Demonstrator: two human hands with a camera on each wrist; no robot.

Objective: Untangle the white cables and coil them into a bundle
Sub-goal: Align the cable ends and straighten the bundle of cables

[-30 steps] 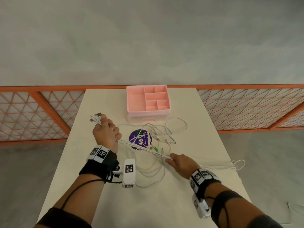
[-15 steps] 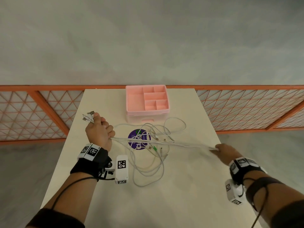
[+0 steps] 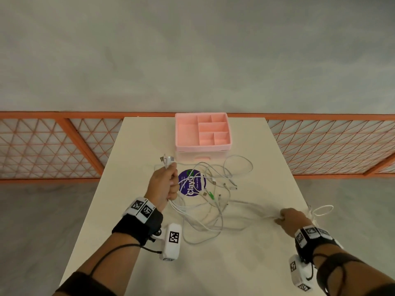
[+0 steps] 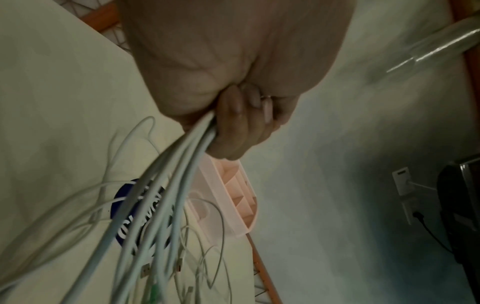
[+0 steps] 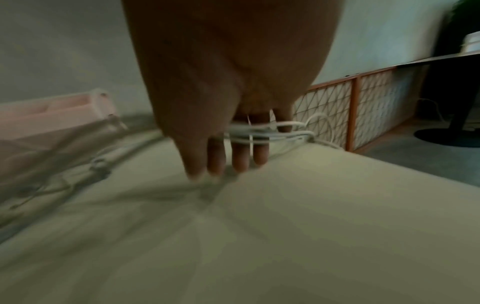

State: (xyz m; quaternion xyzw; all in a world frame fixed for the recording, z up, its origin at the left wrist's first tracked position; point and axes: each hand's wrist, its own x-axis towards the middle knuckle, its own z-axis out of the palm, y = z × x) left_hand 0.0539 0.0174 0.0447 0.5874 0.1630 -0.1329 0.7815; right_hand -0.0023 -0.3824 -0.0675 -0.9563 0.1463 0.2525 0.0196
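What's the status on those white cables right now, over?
Left hand grips the cable ends. Right hand holds strands near the table edge. White cables still tangled, uncoiled. Nothing blocking.

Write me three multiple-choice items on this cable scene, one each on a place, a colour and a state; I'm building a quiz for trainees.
1. Where is the tray?
A. far end of the table
B. on the floor
C. under the left hand

2. What colour is the round sticker?
A. red
B. purple
C. yellow

3. What is the left hand doing?
A. lying flat
B. pointing
C. gripping a bunch of cables

Answers:
1 A, it sits against the far edge.
2 B, a purple disc shows under the cables.
3 C, fingers curl round several strands, plugs sticking out above the grip.
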